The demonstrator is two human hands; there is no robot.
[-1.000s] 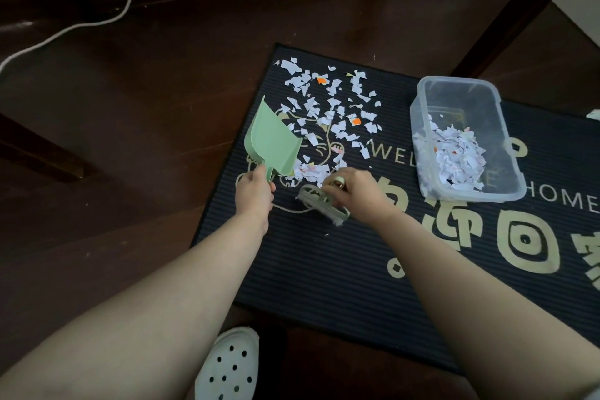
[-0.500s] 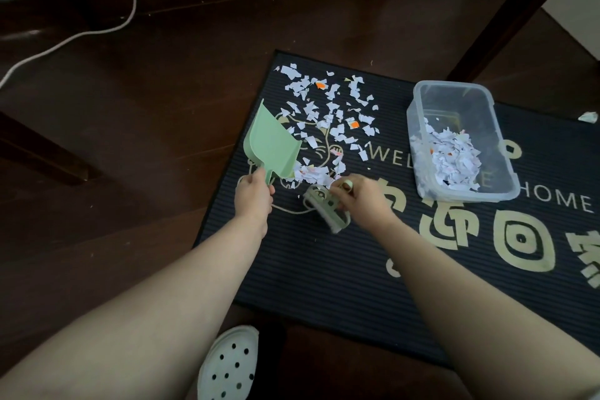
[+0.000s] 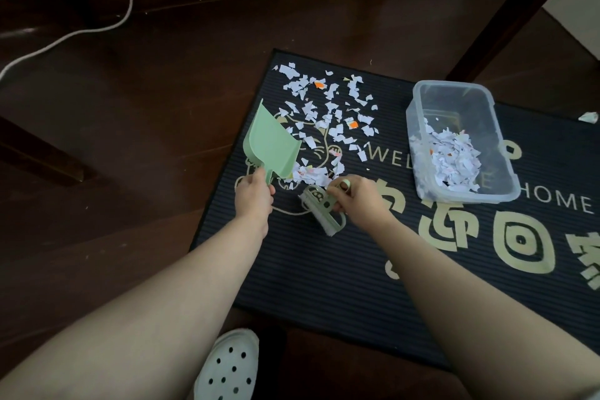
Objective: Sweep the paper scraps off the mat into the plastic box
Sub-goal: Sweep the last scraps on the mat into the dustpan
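While the left hand grips the handle of a green dustpan tilted on the dark mat, the right hand is curled round a small green brush, its bristles against the mat just beside a heap of paper scraps at the pan's mouth. More scraps lie scattered beyond. Well to the right, on the mat, stands the clear plastic box, partly filled with scraps.

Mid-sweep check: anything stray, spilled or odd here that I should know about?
One crumpled scrap lies alone at the mat's far edge, right of the plastic box, well away from the main scatter of paper scraps; whether it is on mat or floor is unclear. Nothing else stands out.
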